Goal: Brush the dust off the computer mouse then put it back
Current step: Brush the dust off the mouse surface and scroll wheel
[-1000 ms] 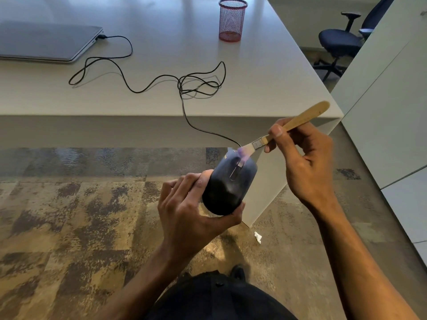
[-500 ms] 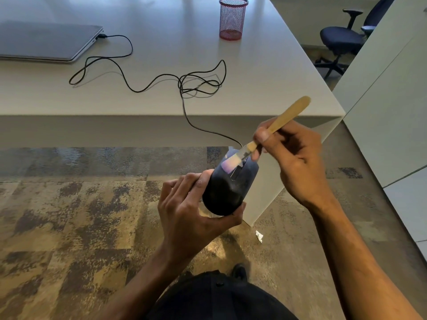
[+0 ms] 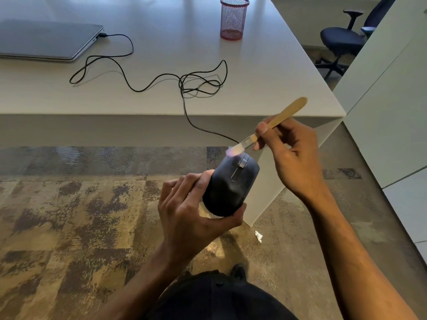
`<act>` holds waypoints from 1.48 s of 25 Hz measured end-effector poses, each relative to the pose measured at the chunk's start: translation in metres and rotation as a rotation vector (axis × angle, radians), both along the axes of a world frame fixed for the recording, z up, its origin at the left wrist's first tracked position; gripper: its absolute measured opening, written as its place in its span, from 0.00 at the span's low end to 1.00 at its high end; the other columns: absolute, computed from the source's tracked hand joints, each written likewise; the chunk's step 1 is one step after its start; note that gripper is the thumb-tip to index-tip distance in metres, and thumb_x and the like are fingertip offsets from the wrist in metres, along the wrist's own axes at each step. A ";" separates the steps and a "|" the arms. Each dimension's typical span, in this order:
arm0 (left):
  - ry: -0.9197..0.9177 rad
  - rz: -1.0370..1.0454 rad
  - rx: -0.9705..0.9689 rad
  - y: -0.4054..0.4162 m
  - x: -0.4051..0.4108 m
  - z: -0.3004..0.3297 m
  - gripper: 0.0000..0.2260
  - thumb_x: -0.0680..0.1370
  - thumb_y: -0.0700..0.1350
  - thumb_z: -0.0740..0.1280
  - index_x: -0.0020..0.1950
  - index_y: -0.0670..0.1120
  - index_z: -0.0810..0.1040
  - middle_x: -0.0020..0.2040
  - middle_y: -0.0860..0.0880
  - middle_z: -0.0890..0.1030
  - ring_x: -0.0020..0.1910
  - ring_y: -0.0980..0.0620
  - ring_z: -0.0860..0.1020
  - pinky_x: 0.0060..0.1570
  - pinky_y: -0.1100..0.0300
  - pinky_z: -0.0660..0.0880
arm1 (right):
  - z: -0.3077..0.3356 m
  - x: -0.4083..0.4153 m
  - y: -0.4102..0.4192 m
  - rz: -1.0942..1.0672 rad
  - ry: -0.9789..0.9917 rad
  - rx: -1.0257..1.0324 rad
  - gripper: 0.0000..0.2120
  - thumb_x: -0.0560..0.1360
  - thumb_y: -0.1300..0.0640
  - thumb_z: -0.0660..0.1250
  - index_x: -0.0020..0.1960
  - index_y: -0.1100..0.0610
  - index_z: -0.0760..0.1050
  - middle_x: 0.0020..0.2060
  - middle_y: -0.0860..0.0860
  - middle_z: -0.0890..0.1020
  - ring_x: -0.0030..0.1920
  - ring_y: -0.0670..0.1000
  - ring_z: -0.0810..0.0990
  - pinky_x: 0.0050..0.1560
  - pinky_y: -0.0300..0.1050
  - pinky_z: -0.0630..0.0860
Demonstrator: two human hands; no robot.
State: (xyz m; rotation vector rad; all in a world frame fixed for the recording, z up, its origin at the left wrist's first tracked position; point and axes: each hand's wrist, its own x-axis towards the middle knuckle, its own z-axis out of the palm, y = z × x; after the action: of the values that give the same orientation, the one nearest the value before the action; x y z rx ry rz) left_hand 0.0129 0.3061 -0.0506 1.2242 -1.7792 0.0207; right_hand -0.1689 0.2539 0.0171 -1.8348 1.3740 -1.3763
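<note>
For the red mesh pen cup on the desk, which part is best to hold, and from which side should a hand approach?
Grip the red mesh cup around its round wall, near mid-height, coming from the desk's near edge. It stands upright with its open mouth up, apart from the cable, so a side wrap looks unobstructed.

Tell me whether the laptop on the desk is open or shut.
Shut. The laptop lies flat on the desk with its lid down, no screen or keys showing; a black cable is plugged into its side.

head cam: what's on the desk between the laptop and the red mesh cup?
Head view: only the mouse's black cable, running from the laptop and looping over the white desk; the stretch toward the red mesh cup is otherwise bare.
</note>
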 end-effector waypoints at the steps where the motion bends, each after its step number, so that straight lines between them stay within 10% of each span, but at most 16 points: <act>1: -0.002 0.001 0.003 0.000 0.000 0.000 0.30 0.68 0.66 0.69 0.53 0.40 0.80 0.46 0.48 0.82 0.44 0.55 0.75 0.48 0.62 0.67 | -0.001 -0.001 -0.002 -0.092 0.033 -0.023 0.07 0.82 0.57 0.62 0.48 0.55 0.77 0.35 0.42 0.81 0.38 0.39 0.82 0.46 0.35 0.78; 20: -0.016 0.005 0.006 -0.014 0.000 -0.002 0.30 0.68 0.65 0.69 0.53 0.39 0.80 0.46 0.46 0.82 0.45 0.54 0.76 0.48 0.61 0.68 | -0.013 -0.014 -0.008 -0.121 -0.046 -0.070 0.09 0.83 0.58 0.60 0.48 0.54 0.77 0.34 0.41 0.82 0.38 0.40 0.82 0.45 0.31 0.76; 32: 0.036 0.020 0.026 -0.020 -0.008 0.000 0.29 0.68 0.64 0.69 0.52 0.38 0.80 0.46 0.46 0.82 0.44 0.53 0.77 0.45 0.57 0.72 | -0.032 -0.042 -0.002 -0.057 -0.508 0.068 0.10 0.83 0.59 0.61 0.47 0.53 0.79 0.32 0.47 0.84 0.35 0.46 0.81 0.42 0.39 0.75; 37: 0.083 0.014 0.078 -0.020 -0.014 0.000 0.29 0.67 0.62 0.70 0.53 0.38 0.80 0.47 0.46 0.81 0.46 0.56 0.75 0.44 0.57 0.72 | -0.046 -0.046 0.000 -0.189 -0.351 0.101 0.09 0.83 0.56 0.61 0.49 0.55 0.79 0.33 0.48 0.84 0.38 0.49 0.82 0.44 0.47 0.75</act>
State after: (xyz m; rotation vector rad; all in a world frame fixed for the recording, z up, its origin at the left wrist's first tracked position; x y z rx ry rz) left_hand -0.0009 0.2857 -0.0504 1.2745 -1.7131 -0.0914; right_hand -0.2152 0.2541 -0.0291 -1.3468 1.4240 -1.6004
